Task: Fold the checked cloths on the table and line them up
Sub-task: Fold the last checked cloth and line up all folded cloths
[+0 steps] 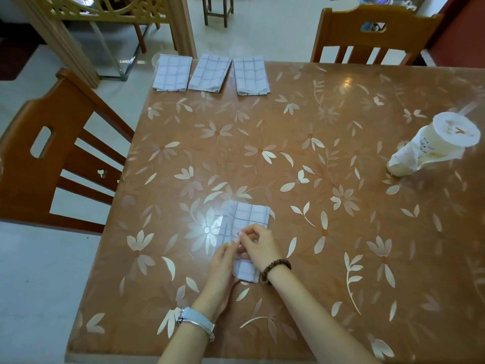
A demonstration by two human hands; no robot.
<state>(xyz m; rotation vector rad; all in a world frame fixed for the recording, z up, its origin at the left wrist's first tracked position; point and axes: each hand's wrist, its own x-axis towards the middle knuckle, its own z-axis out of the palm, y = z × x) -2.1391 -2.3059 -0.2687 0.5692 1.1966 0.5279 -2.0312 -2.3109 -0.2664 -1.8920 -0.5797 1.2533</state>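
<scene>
A white cloth with a thin blue check (250, 214) lies folded into a narrow strip near the table's front edge. My right hand (258, 244) pinches a fold of it from above, fingers curled. Beside it my left hand (223, 261) grips the cloth's near left edge, partly under the fabric. The hands hide the middle of the strip. Along the far left edge of the table three folded checked cloths lie side by side: the left one (173, 72), the middle one (210, 72) slightly tilted, and the right one (251, 75).
The table (328, 232) has a glossy brown cover with a pale flower pattern. A sealed drink cup in a plastic bag (433, 144) stands at the right. Wooden chairs stand at the left (52, 153) and at the far side (372, 35).
</scene>
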